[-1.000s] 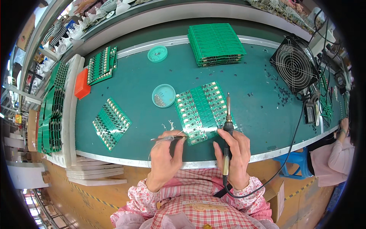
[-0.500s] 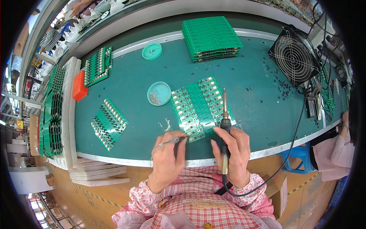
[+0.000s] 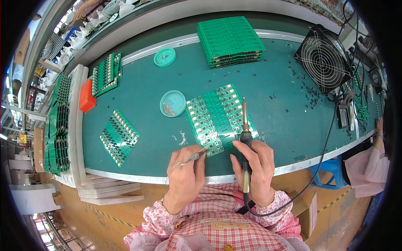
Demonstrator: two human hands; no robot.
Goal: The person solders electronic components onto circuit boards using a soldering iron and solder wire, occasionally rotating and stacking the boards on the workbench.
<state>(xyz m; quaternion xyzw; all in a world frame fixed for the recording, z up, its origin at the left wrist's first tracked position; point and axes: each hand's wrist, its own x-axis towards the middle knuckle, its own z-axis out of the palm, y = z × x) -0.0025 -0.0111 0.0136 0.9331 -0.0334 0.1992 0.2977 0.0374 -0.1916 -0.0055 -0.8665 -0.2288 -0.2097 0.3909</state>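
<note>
My right hand (image 3: 260, 171) is closed round a soldering iron (image 3: 246, 137), its tip pointing away from me over the right part of a green circuit board panel (image 3: 215, 113). Rows of small parts run along both sides of that panel. My left hand (image 3: 184, 175) pinches a slim, pale grey pointed tool (image 3: 193, 157) with a thin wire trailing from it. This tool's tip meets the panel's near left corner, and its exact kind is unclear. Small silvery bits (image 3: 180, 138) lie left of the panel, below a round turquoise dish (image 3: 173, 103) holding more.
A tall stack of green boards (image 3: 230, 37) stands at the back, beside another turquoise dish (image 3: 164, 57). More boards (image 3: 120, 136) lie left, near a red box (image 3: 87, 96). At right are a black fan (image 3: 322, 60), scattered black parts (image 3: 312, 94) and the iron's cable (image 3: 320, 161).
The view has shifted slightly. Both hands stay almost in place, still holding the soldering iron and the pointed tool; the iron's tip has moved a little.
</note>
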